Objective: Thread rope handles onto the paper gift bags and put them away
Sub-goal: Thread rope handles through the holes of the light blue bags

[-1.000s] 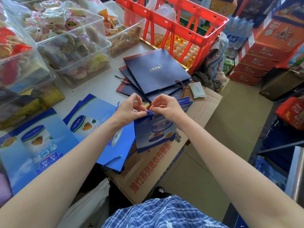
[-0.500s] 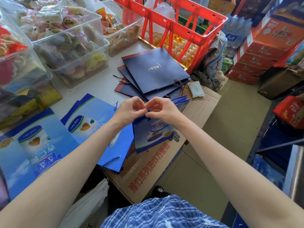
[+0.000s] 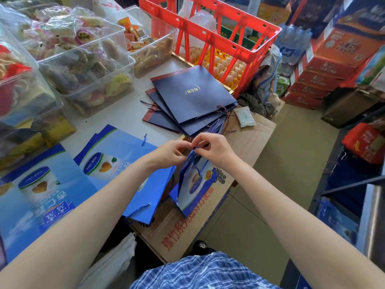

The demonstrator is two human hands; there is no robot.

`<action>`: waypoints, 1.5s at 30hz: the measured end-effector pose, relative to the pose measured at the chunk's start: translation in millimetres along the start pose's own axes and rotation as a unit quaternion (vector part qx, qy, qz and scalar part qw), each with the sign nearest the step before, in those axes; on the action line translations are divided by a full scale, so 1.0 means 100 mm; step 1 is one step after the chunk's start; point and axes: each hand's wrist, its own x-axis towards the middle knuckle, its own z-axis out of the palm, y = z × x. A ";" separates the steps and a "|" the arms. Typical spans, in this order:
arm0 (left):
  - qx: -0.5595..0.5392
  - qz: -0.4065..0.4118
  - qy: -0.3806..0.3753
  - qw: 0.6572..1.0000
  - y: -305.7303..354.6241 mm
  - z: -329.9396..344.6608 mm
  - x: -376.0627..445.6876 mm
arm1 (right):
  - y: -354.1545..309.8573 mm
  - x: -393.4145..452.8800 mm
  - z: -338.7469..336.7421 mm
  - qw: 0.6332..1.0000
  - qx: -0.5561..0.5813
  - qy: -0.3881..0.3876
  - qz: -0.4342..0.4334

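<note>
A small blue printed paper gift bag [image 3: 194,184] hangs upright in mid-air over a cardboard box. My left hand [image 3: 169,153] and my right hand [image 3: 212,149] meet at its top edge, fingers curled and pinching there. A blue rope handle [image 3: 199,166] dangles down the bag's front from that edge. Flat light-blue bags [image 3: 116,161] lie on the table to the left, one with a rope handle [image 3: 138,208] at its near edge. A fanned stack of dark navy bags [image 3: 191,97] with twisted cords lies farther back.
Clear plastic tubs of wrapped snacks [image 3: 83,57] line the table's left and back. A red plastic crate [image 3: 210,38] over egg trays stands behind the navy bags. The cardboard box [image 3: 208,215] sits below my hands. Stacked red cartons [image 3: 325,65] fill the right; tiled floor [image 3: 291,167] lies between.
The held bag has turned more edge-on and hangs narrower. Both hands stay together at its top edge, with small finger movements only.
</note>
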 end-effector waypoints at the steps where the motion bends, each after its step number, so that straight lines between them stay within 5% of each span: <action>1: 0.010 -0.001 -0.001 1.000 0.00 0.03 0.01 | 0.01 -0.01 0.01 1.000 0.000 0.007 -0.004; 12: 0.088 -0.037 -0.081 0.992 0.06 0.18 -0.02 | 0.04 -0.08 0.06 0.997 -0.050 -0.028 -0.049; 27: 0.338 0.029 -0.060 0.939 0.03 0.25 0.00 | 0.12 -0.22 -0.06 0.995 -0.054 -0.082 -0.023; 33: 0.297 0.017 0.008 0.955 -0.02 0.23 -0.01 | 0.10 -0.22 -0.12 0.994 -0.063 -0.084 -0.030; 37: 0.229 -0.004 0.043 0.972 -0.08 0.20 -0.04 | 0.12 -0.26 -0.20 0.995 -0.030 -0.085 0.041; 45: 0.192 0.013 -0.007 0.981 -0.03 0.23 -0.03 | 0.17 -0.32 -0.16 0.980 -0.062 -0.171 0.085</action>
